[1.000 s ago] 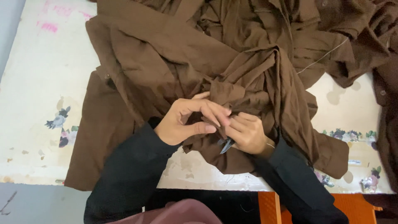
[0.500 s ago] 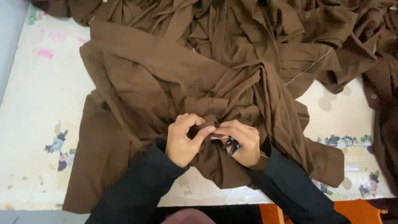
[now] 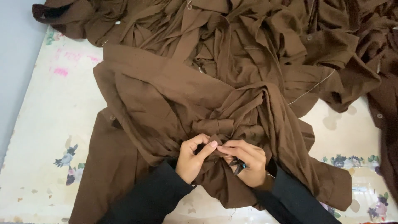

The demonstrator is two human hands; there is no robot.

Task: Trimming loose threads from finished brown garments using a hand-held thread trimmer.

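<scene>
Hands (image 3: 219, 159) stay pinched together on the brown garment (image 3: 174, 95), view shifted lower.

Brown garment (image 3: 174, 103): plain dark-brown woven cloth, lay crumpled and bunched across the cream, flower-printed work surface, its lower panel spread flat toward the near left edge. Folds gathered to a knot-like bunch at the near centre, where a small fold was pinched up between the fingertips of both hands. Far edge overlapped a heap of like brown pieces.

Small snips (image 3: 238, 165): dark, with a blue-tinted part showing, lay tucked in the right hand's curled fingers, largely hidden; blades' state could not be told.
</scene>
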